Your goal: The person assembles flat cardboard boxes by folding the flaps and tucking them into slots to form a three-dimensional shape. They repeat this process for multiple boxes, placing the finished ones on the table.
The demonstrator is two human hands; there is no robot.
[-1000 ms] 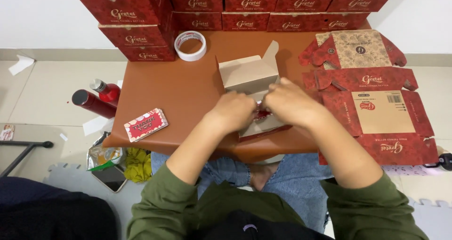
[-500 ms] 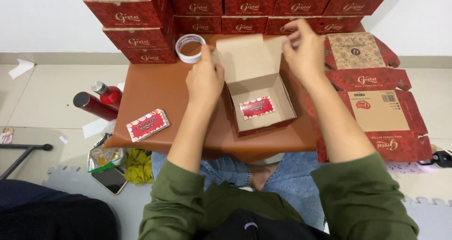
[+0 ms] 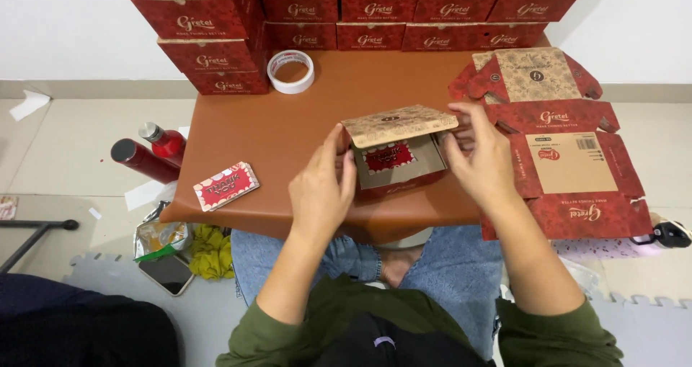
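Table [image 3: 303,129]: a low brown table seen from above, with the person's jeans-clad knees under its near edge.
Stacked boxes [image 3: 209,50]: closed red cartons line the table's far edge, piled higher at the far left corner.
Flat blanks [image 3: 569,158]: unfolded red-and-tan box blanks lie in a pile on the right side of the table, overhanging the near right corner.
Small box [image 3: 396,151]: a red carton with a tan patterned lid sits near the middle of the table toward the near edge; the lid is partly lowered, leaving the front open.
Left hand [image 3: 321,190]: fingers together and pressed flat against the small box's left side, thumb up by the lid's corner.
Right hand [image 3: 481,158]: fingers curled on the small box's right side, fingertips at the lid's right edge.
Card inside [image 3: 388,156]: a red card lies on the floor of the small box, seen under the lid.
Tape roll [image 3: 290,71]: a white roll lies flat just beside the left stack.
Loose cards [image 3: 226,185]: a small red stack near the table's near left corner, well apart from both hands.
Bottles [image 3: 148,154]: two red bottles on the floor left of the table.
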